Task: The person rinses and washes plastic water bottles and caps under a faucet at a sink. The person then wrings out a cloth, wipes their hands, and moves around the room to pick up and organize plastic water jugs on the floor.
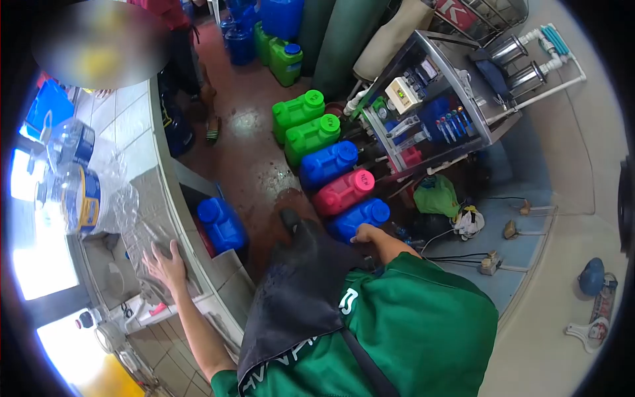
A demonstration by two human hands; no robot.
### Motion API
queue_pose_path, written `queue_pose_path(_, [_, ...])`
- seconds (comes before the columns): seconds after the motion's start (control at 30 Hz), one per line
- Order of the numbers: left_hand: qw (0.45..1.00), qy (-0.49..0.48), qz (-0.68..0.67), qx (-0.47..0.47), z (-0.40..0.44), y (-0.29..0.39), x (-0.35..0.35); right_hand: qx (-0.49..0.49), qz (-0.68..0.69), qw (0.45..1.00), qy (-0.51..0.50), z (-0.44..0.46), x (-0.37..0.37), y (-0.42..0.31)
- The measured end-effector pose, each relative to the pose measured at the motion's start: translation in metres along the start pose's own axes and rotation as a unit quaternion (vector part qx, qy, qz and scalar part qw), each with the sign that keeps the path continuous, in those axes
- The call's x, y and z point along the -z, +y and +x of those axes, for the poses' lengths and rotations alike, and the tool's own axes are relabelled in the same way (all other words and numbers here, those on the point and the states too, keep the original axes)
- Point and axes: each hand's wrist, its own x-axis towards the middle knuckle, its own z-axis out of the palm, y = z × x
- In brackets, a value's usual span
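My left hand (167, 268) lies on the tiled counter (135, 142) near its edge, fingers spread, on a grey surface partly covered by clear plastic. My right hand (368, 234) is closed at the near side of a blue water jug (354, 221), with its fingers partly hidden. That jug stands on the floor at the near end of a row. Beyond it stand a pink jug (340, 195), another blue jug (324, 165), and two green jugs (307, 139). Clear plastic bottles (69, 198) with blue caps or labels stand on the counter beyond my left hand.
One more blue jug (221, 223) sits under the counter. A metal-framed filter cabinet (456, 86) with pipes rises on the right. A person (178, 40) stands across the counter's far end. Wet red floor (254, 142) runs between counter and jugs.
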Motion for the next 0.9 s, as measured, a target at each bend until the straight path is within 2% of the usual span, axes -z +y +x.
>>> queue_pose_path(0.1, [0.999, 0.038, 0.020, 0.007, 0.001, -0.002, -0.039, 0.045, 0.010, 0.998, 0.043, 0.013, 0.025, -0.007])
queue_pose_path(0.17, [0.996, 0.066, 0.048, 0.036, -0.003, -0.022, -0.041, 0.072, 0.033, 0.995, 0.061, 0.029, 0.051, -0.031])
queue_pose_path(0.27, [0.998, 0.059, 0.017, 0.009, -0.007, -0.015, -0.037, 0.106, 0.055, 0.990, 0.077, 0.054, 0.081, -0.056])
queue_pose_path(0.57, [0.997, 0.081, -0.011, 0.014, -0.010, -0.012, -0.030, 0.083, 0.082, 0.988, 0.098, 0.110, 0.149, -0.059])
queue_pose_path(0.7, [0.996, 0.086, -0.021, 0.019, -0.008, -0.009, -0.028, 0.072, 0.136, 0.980, 0.128, 0.126, 0.158, -0.038])
queue_pose_path(0.9, [0.996, 0.086, -0.026, 0.017, -0.009, -0.011, -0.029, 0.065, 0.126, 0.982, 0.124, 0.139, 0.159, -0.010])
